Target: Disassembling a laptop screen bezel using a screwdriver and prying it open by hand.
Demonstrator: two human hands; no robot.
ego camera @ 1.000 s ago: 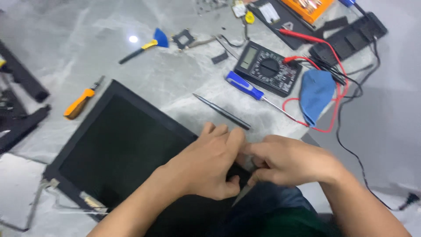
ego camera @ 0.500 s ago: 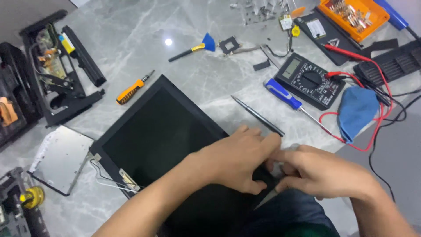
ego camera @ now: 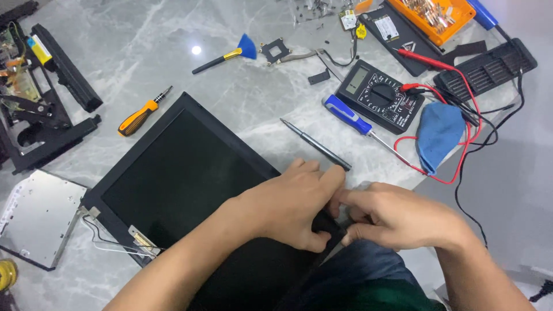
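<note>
A black laptop screen panel point(ego camera: 184, 173) lies flat on the grey marble table point(ego camera: 144, 46), with loose wires and a hinge at its lower left corner. My left hand point(ego camera: 288, 204) presses down on the panel's near right corner, fingers curled over the bezel edge. Touching it from the right, my right hand point(ego camera: 397, 216) pinches the same corner of the bezel. The corner itself is hidden under both hands. A thin grey metal tool point(ego camera: 315, 144) rests on the table just beyond my fingers.
An orange-handled screwdriver point(ego camera: 141, 112), a blue brush point(ego camera: 227, 53), a blue-handled screwdriver point(ego camera: 351, 118), a black multimeter point(ego camera: 380, 95) with red leads, a blue cloth point(ego camera: 439, 133), an orange parts box point(ego camera: 440, 17), a silver drive point(ego camera: 34, 216) and black laptop frame parts point(ego camera: 49, 109) surround the panel.
The camera view has shifted, bringing more of the table's left side into sight. Both hands stay on the panel's near right corner, with the fingers slightly shifted.
</note>
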